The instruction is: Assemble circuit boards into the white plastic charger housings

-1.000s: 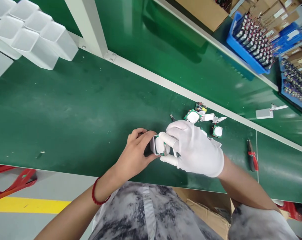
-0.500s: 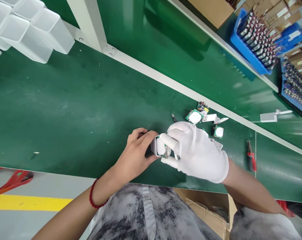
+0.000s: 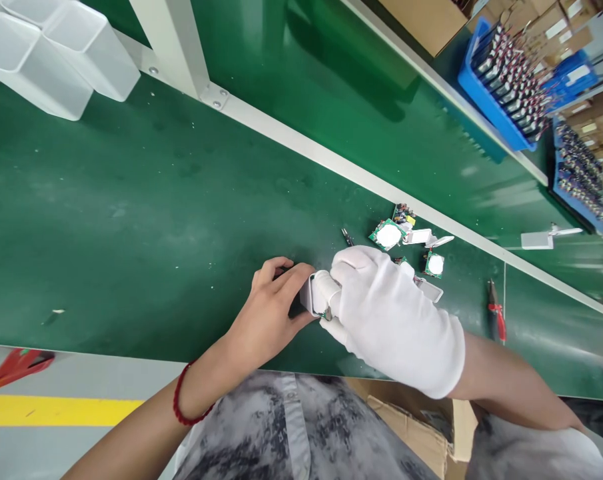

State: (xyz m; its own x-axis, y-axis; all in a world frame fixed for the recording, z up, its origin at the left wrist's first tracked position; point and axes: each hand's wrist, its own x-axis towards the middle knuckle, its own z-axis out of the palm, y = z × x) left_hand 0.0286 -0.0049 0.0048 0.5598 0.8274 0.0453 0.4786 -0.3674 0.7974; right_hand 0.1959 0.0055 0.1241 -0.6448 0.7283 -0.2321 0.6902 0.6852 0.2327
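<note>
My bare left hand (image 3: pixel 267 308) is wrapped round a small white plastic housing (image 3: pixel 306 296) just above the green bench (image 3: pixel 146 220). The housing lies on its side with its open end toward the right. At that opening, my white-gloved right hand (image 3: pixel 394 317) has its fingers closed on a circuit board (image 3: pixel 327 313). Only a bit of the board's green edge shows; the glove hides the rest, and how deep it sits in the housing I cannot tell.
Beyond the glove lie circuit boards with white discs (image 3: pixel 388 235), white plastic parts (image 3: pixel 430 290) and a small dark-handled tool (image 3: pixel 348 237). Red-handled pliers (image 3: pixel 497 312) rest at right. White containers (image 3: pixel 46 73) stand far left. A blue bin (image 3: pixel 501 100) sits on the shelf.
The fingers of my right hand have moved left over the housing's opening and now cover the white disc that showed there. My left hand keeps its grip on the housing.
</note>
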